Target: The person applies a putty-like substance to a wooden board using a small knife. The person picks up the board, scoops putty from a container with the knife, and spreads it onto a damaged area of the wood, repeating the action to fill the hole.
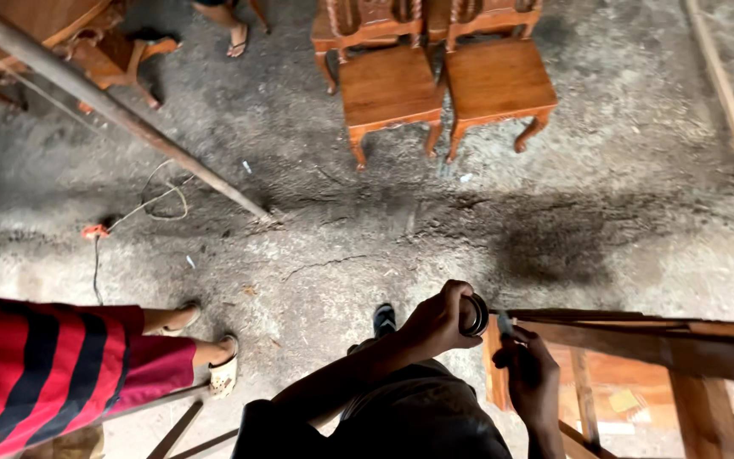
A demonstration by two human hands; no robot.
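Plainly, the left hand [437, 321] was clenched around a small dark ring-shaped thing, likely a roll of tape [474, 314], held just off the near end of a wooden frame [639, 340] that ran out toward three o'clock. The right hand [527, 367] sat just below and beside it at five o'clock, fingers closed as if pinching a small item against the frame's end, though what it held was too small to tell.

In my judgement the main risk was a slip: the roll was held out over open concrete floor [384, 221], so a loosened grip could have dropped it into the dust. Both hands were crowded at one end, so a tug on the roll could have jarred the other hand's pinch.

A person in a red and black striped shirt [36, 365] stood close at nine o'clock, sandalled feet near enough to be bumped. An orange cord [95, 231] trailed at ten o'clock, a tripping hazard. Two wooden chairs [435, 85] stood at twelve o'clock.

No containers showed, so no contents could be told.
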